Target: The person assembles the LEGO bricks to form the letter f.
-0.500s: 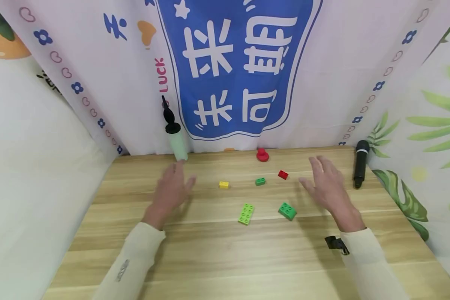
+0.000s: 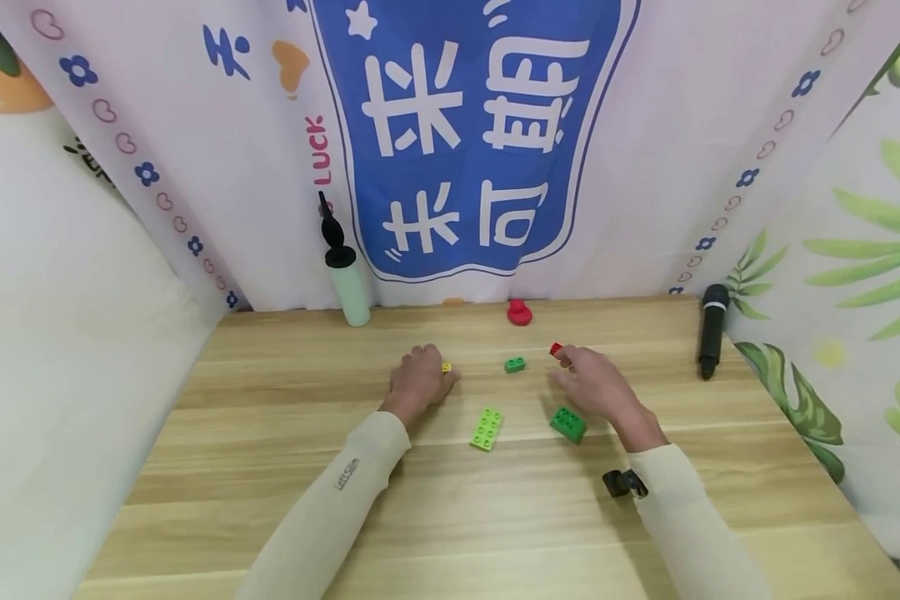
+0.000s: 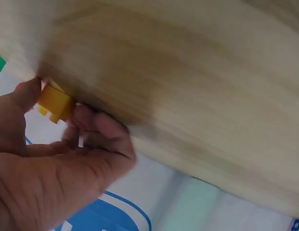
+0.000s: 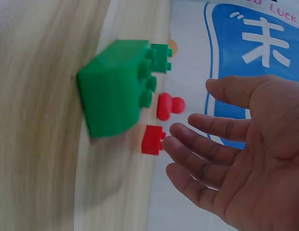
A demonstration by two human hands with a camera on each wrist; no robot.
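Observation:
My left hand (image 2: 420,382) is at a small yellow brick (image 2: 446,367). In the left wrist view the yellow brick (image 3: 56,102) lies between thumb and curled fingers, studs facing the hand's side. My right hand (image 2: 596,385) hovers over the small red brick (image 2: 556,350), fingers spread and loosely bent. The right wrist view shows that red brick (image 4: 151,140) just beyond the fingertips, not gripped. Beside this hand lies a larger green brick (image 2: 568,424) with a curved side. A small green brick (image 2: 514,365) and a flat lime brick (image 2: 487,429) lie between the hands.
A red knob-shaped piece (image 2: 519,313) lies near the table's back edge. A mint-green hand pump (image 2: 351,287) stands at the back left, a black microphone (image 2: 712,332) at the right. Printed cloth (image 2: 637,208) hangs behind the wooden table (image 2: 495,533).
My left hand has moved right from beside the pump to the yellow brick, its fingers curling round it. My right hand has moved left to the red brick, partly covering it.

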